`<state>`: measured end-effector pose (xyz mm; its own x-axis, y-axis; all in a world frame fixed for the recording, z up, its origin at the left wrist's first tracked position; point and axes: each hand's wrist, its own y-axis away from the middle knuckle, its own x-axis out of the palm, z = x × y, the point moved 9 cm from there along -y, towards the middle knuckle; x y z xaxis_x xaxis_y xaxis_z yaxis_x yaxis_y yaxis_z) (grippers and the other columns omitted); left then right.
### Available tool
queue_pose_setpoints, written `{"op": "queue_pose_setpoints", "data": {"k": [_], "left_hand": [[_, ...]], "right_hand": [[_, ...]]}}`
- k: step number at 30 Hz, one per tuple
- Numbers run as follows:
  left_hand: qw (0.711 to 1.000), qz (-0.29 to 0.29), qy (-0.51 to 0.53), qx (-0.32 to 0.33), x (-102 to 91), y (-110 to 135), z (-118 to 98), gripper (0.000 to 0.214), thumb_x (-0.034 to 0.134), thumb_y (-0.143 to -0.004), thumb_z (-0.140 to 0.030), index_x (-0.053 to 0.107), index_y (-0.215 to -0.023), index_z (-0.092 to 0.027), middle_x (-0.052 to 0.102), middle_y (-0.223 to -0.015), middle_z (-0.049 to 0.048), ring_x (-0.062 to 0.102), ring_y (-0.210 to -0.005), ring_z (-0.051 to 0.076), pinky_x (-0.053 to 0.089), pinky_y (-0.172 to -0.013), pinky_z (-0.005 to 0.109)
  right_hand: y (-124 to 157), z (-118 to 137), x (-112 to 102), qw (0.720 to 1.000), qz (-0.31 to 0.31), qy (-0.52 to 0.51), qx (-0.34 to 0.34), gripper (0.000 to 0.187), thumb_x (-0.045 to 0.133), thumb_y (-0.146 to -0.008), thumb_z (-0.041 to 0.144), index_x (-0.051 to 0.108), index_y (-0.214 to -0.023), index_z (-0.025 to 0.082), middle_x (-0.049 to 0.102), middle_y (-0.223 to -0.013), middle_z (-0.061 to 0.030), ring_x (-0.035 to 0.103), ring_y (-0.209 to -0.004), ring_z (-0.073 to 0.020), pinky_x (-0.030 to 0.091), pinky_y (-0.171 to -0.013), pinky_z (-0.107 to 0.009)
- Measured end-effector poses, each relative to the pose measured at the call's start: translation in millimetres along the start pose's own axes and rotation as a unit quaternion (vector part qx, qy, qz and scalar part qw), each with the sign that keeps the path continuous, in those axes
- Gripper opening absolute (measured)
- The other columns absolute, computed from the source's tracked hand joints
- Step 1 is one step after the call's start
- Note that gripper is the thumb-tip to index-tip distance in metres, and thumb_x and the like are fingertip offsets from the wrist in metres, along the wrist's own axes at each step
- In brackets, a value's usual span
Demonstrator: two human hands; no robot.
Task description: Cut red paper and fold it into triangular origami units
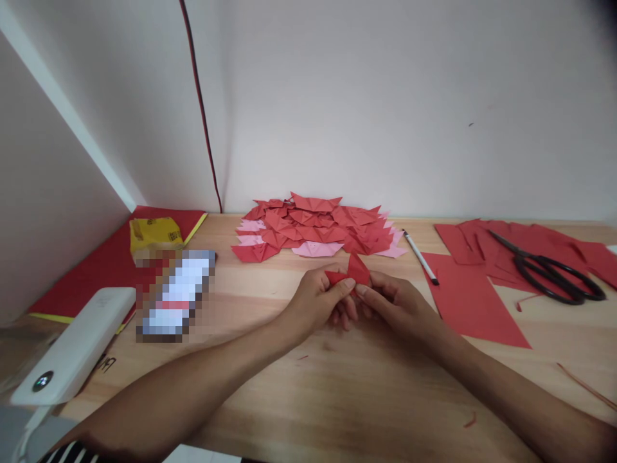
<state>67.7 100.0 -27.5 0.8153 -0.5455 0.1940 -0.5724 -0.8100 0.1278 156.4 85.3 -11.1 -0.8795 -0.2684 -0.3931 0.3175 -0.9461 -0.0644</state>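
Between my two hands is a small piece of folded red paper (358, 267), held above the middle of the wooden table. My left hand (321, 294) pinches its left side, thumb on top. From the right, my right hand (393, 299) grips it with thumb and fingers, both thumbs nearly meeting at the fold. Fingers cover the lower part of the paper. Just beyond my hands lies a pile of folded red and pink paper pieces (315, 226), stacked in overlapping rows against the wall.
Right of my hands are a white pen (420, 256), a red paper sheet (475, 308), more red sheets and black-handled scissors (549, 273). To the left lie a blurred-out phone (179, 296), a white power bank (80, 347) with a cable and a yellow packet (155, 238).
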Motion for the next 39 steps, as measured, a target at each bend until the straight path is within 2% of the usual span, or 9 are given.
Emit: {"op": "queue_pose_setpoints", "data": {"k": [4,10,16,21,25,28,33,39], "left_hand": [[0.999,-0.001,0.034,-0.01,0.4,0.1,1.1,0.03,0.054,-0.083,-0.043,0.051,-0.074,-0.014,0.063,-0.052,0.0024,0.055,-0.036,0.011,0.033,-0.035,0.017],[0.999,-0.041,0.002,-0.031,-7.9,0.9,4.0,0.03,0.058,-0.082,-0.043,0.058,-0.079,-0.012,0.06,-0.048,-0.0001,0.048,-0.031,0.008,0.029,-0.033,0.016],[0.999,-0.026,-0.025,-0.021,-5.1,0.0,3.7,0.045,0.049,-0.086,-0.046,0.056,-0.06,-0.011,0.059,-0.048,0.0035,0.048,-0.033,0.007,0.029,-0.035,0.017],[0.998,-0.056,-0.014,-0.028,-12.0,0.1,0.6,0.029,0.056,-0.084,-0.043,0.056,-0.084,-0.014,0.059,-0.048,-0.0014,0.048,-0.033,0.008,0.03,-0.035,0.017],[0.999,0.003,-0.038,-0.014,-2.7,-2.2,-5.8,0.035,0.055,-0.083,-0.048,0.053,-0.079,-0.014,0.063,-0.059,0.002,0.053,-0.039,0.009,0.034,-0.034,0.017],[0.999,0.023,-0.044,0.008,0.5,-1.6,-10.3,0.032,0.057,-0.083,-0.045,0.05,-0.076,-0.015,0.06,-0.058,-0.0002,0.05,-0.038,0.007,0.034,-0.035,0.017],[0.997,-0.02,-0.067,0.035,-5.5,2.6,-15.6,0.028,0.057,-0.084,-0.04,0.052,-0.073,-0.015,0.05,-0.047,-0.0054,0.04,-0.032,0.005,0.031,-0.034,0.017],[0.995,-0.055,-0.079,-0.022,-11.7,1.9,-6.5,0.033,0.058,-0.081,-0.043,0.054,-0.066,-0.015,0.048,-0.043,-0.0055,0.038,-0.03,0.005,0.029,-0.032,0.017]], "right_hand": [[0.5,-0.7,-1.4,1.0,-0.006,0.008,0.004,0.031,0.044,-0.094,0.036,0.051,-0.068,0.019,0.05,-0.06,0.0031,0.046,-0.056,-0.0105,0.036,-0.054,-0.024],[-0.5,-2.7,-4.9,1.0,-0.017,0.003,0.022,0.034,0.044,-0.093,0.041,0.048,-0.066,0.02,0.048,-0.056,0.0037,0.043,-0.052,-0.011,0.033,-0.051,-0.024],[-1.2,-4.7,-2.7,0.999,-0.006,-0.016,0.036,0.034,0.045,-0.092,0.041,0.051,-0.068,0.02,0.052,-0.06,0.0024,0.047,-0.055,-0.0112,0.036,-0.054,-0.024],[-0.7,-10.4,-3.7,0.998,-0.01,-0.047,0.039,0.034,0.046,-0.092,0.043,0.051,-0.068,0.019,0.052,-0.06,0.0023,0.046,-0.054,-0.0108,0.036,-0.053,-0.024],[-1.2,-4.8,3.2,0.996,0.022,-0.08,0.015,0.035,0.046,-0.092,0.045,0.052,-0.069,0.019,0.054,-0.064,0.0008,0.049,-0.057,-0.0112,0.039,-0.054,-0.024],[-0.5,1.1,9.1,0.996,0.044,-0.077,0.01,0.034,0.045,-0.092,0.046,0.054,-0.072,0.019,0.056,-0.066,0.0001,0.05,-0.059,-0.0118,0.04,-0.055,-0.023],[1.0,3.6,6.4,0.999,0.024,-0.029,0.017,0.033,0.045,-0.093,0.042,0.053,-0.07,0.02,0.054,-0.061,0.0019,0.048,-0.055,-0.011,0.036,-0.054,-0.023],[-0.1,-3.1,5.1,0.999,0.023,-0.038,0.028,0.034,0.045,-0.092,0.044,0.053,-0.07,0.02,0.054,-0.06,0.0024,0.048,-0.054,-0.0109,0.037,-0.053,-0.023]]}}
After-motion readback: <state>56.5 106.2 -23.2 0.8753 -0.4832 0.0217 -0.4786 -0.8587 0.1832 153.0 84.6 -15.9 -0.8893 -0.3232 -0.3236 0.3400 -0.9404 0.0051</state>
